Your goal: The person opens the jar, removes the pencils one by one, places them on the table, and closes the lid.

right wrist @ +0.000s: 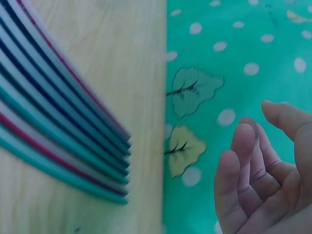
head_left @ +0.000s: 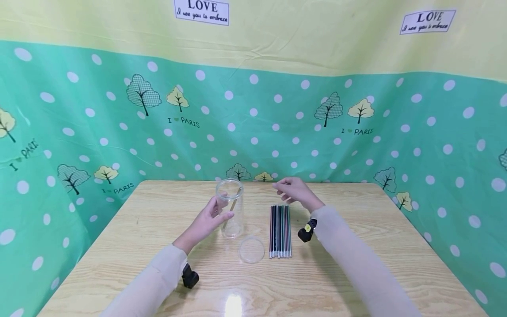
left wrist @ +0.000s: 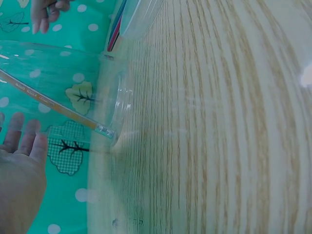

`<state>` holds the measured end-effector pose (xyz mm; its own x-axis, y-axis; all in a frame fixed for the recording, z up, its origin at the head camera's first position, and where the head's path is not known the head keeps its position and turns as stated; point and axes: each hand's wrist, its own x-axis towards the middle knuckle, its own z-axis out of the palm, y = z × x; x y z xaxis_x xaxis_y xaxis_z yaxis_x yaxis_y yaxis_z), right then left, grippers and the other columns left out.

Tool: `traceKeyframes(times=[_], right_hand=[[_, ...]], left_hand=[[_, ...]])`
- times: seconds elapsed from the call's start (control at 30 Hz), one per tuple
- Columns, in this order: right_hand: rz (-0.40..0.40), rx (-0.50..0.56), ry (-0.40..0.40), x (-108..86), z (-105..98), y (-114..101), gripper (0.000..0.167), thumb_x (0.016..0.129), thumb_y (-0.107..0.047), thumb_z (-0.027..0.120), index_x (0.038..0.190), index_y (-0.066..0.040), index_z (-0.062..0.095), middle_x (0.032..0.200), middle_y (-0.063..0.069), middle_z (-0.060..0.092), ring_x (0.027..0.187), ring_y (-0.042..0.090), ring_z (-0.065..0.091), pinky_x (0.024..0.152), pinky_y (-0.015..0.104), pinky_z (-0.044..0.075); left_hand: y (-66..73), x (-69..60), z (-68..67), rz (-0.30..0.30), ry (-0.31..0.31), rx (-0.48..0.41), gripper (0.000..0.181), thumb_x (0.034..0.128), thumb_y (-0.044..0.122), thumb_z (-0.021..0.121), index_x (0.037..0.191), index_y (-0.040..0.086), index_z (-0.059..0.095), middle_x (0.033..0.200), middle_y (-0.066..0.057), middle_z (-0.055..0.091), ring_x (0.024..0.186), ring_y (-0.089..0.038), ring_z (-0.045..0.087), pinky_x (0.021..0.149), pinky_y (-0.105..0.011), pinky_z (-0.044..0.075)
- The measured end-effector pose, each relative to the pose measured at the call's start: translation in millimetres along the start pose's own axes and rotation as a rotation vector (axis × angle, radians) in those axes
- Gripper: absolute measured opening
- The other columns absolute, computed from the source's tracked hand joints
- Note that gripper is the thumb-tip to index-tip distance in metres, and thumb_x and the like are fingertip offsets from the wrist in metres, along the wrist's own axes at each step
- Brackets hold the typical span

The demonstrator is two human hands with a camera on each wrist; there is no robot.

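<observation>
My left hand [head_left: 207,221] holds a clear round jar [head_left: 238,222] from its left side, thumb on the near side and fingers behind. The jar stands upright on the table with its mouth uncovered. Inside it one pencil [left wrist: 53,105] leans at a slant, its metal-banded eraser end at the jar's bottom in the left wrist view. To the right lies a row of several dark, red and green pencils [head_left: 280,231], eraser ends nearest me. Above their far tips hovers my right hand [head_left: 295,193], fingers loosely bent, thumb apart and nothing in its grasp, as the right wrist view shows.
A clear round lid [head_left: 251,249] lies flat on the wooden table [head_left: 166,220], between the jar and the pencil row. Behind the table's far edge hangs a green and yellow curtain [head_left: 253,127] with dots and trees, which also runs along both sides.
</observation>
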<state>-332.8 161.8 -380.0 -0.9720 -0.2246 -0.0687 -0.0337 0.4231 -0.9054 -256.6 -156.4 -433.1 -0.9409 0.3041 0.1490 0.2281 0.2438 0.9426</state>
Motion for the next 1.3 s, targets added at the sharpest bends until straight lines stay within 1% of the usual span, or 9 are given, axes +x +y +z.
traceKeyframes(times=[0.13, 0.17, 0.4, 0.53, 0.7, 0.87, 1.0, 1.13, 1.3], right_hand=[[-0.025, -0.033, -0.02, -1.7, 9, -18, 0.047, 0.093, -0.047, 0.07, 0.118, -0.007, 0.066, 0.107, 0.014, 0.068, 0.087, 0.027, 0.067, 0.076, 0.039, 0.06], [-0.035, -0.04, -0.029, -2.7, 12, -23, 0.047, 0.093, -0.047, 0.07, 0.118, -0.008, 0.066, 0.107, 0.014, 0.068, 0.086, 0.027, 0.066, 0.076, 0.04, 0.06], [-0.14, -0.098, -0.083, -9.2, 28, -56, 0.045, 0.091, -0.049, 0.071, 0.115, -0.01, 0.07, 0.098, 0.007, 0.071, 0.084, 0.03, 0.067, 0.069, 0.037, 0.06], [-0.169, -0.1, -0.101, -12.7, 35, -69, 0.042, 0.091, -0.047, 0.072, 0.113, -0.012, 0.07, 0.096, 0.006, 0.071, 0.083, 0.03, 0.068, 0.071, 0.041, 0.061], [-0.188, -0.112, -0.125, -15.0, 44, -81, 0.042, 0.092, -0.047, 0.071, 0.115, -0.012, 0.069, 0.098, 0.008, 0.071, 0.08, 0.028, 0.068, 0.073, 0.045, 0.061], [-0.205, -0.167, -0.138, -15.8, 55, -93, 0.043, 0.092, -0.047, 0.071, 0.119, -0.014, 0.068, 0.099, 0.013, 0.071, 0.075, 0.026, 0.066, 0.069, 0.04, 0.061], [-0.222, -0.228, -0.139, -15.7, 63, -101, 0.042, 0.093, -0.043, 0.071, 0.121, -0.012, 0.067, 0.089, 0.011, 0.068, 0.069, 0.024, 0.064, 0.061, 0.031, 0.059], [-0.222, -0.279, -0.14, -15.4, 68, -105, 0.039, 0.093, -0.041, 0.072, 0.117, -0.01, 0.068, 0.077, 0.007, 0.063, 0.064, 0.02, 0.06, 0.058, 0.03, 0.059], [-0.209, -0.305, -0.157, -15.5, 70, -107, 0.038, 0.091, -0.041, 0.074, 0.113, -0.011, 0.068, 0.083, 0.012, 0.065, 0.068, 0.025, 0.062, 0.06, 0.032, 0.059]], left_hand=[[-0.3, -0.2, 0.3, -0.004, -0.004, -0.004, 0.061, 0.0971, 0.036, 0.068, 0.148, 0.019, 0.037, 0.153, -0.024, 0.037, 0.143, -0.046, 0.03, 0.115, -0.059, 0.028], [-0.1, -0.4, 0.5, -0.004, -0.004, -0.004, 0.062, 0.0972, 0.035, 0.068, 0.148, 0.019, 0.037, 0.153, -0.025, 0.037, 0.143, -0.046, 0.03, 0.115, -0.059, 0.028], [-0.6, 0.4, 0.9, 0.0, 0.002, 0.016, 0.063, 0.0973, 0.036, 0.068, 0.149, 0.019, 0.036, 0.153, -0.024, 0.038, 0.142, -0.045, 0.032, 0.114, -0.059, 0.029], [-0.5, 0.4, 0.9, -0.005, 0.004, 0.014, 0.064, 0.097, 0.038, 0.068, 0.149, 0.02, 0.036, 0.153, -0.022, 0.039, 0.142, -0.043, 0.033, 0.114, -0.059, 0.031], [0.2, -0.8, 0.7, -0.007, -0.002, 0.003, 0.067, 0.097, 0.038, 0.068, 0.151, 0.018, 0.034, 0.153, -0.023, 0.037, 0.142, -0.044, 0.032, 0.114, -0.059, 0.031], [-0.2, -0.7, -0.3, -0.002, -0.008, -0.002, 0.07, 0.0976, 0.036, 0.067, 0.154, 0.015, 0.031, 0.154, -0.024, 0.037, 0.143, -0.044, 0.032, 0.113, -0.06, 0.03], [-0.1, -0.5, -0.9, -0.005, -0.008, -0.007, 0.069, 0.0979, 0.036, 0.067, 0.153, 0.015, 0.031, 0.154, -0.023, 0.037, 0.143, -0.043, 0.031, 0.114, -0.059, 0.03], [0.1, -0.9, -0.8, -0.009, -0.013, -0.007, 0.07, 0.0975, 0.037, 0.067, 0.153, 0.015, 0.031, 0.154, -0.022, 0.037, 0.143, -0.044, 0.03, 0.114, -0.059, 0.03], [0.2, -0.9, -0.2, -0.01, -0.011, -0.007, 0.068, 0.0972, 0.037, 0.067, 0.152, 0.016, 0.032, 0.153, -0.022, 0.038, 0.142, -0.047, 0.031, 0.112, -0.06, 0.032]])
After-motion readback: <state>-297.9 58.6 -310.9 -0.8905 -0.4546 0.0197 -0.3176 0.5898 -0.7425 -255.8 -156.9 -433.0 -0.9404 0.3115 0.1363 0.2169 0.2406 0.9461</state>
